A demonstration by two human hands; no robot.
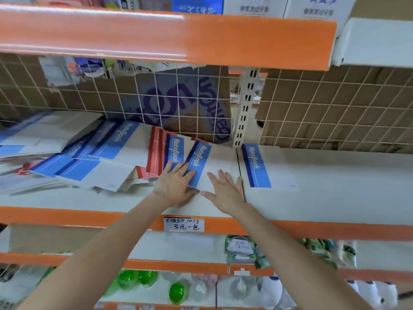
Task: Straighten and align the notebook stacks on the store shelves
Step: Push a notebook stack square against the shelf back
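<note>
Orange trim [67, 217] is seen running along the front edge of the shelf [335, 198], with a handwritten price label [183, 224] stuck on it. Both hands are laid flat with fingers spread on a blue-banded notebook [202, 165] near the middle of the shelf: the left hand [175, 183] is pressed on its blue spine side, the right hand [225, 191] on its white cover. Nothing is gripped by either. Just left, red-striped notebooks [156, 151] are fanned out, and further left a messy heap of blue-and-white notebooks [93, 157] is sprawled askew. One lone notebook [257, 166] is lying apart on the right. Behind, a wire grid [335, 104] is backed by cardboard [312, 95].
</note>
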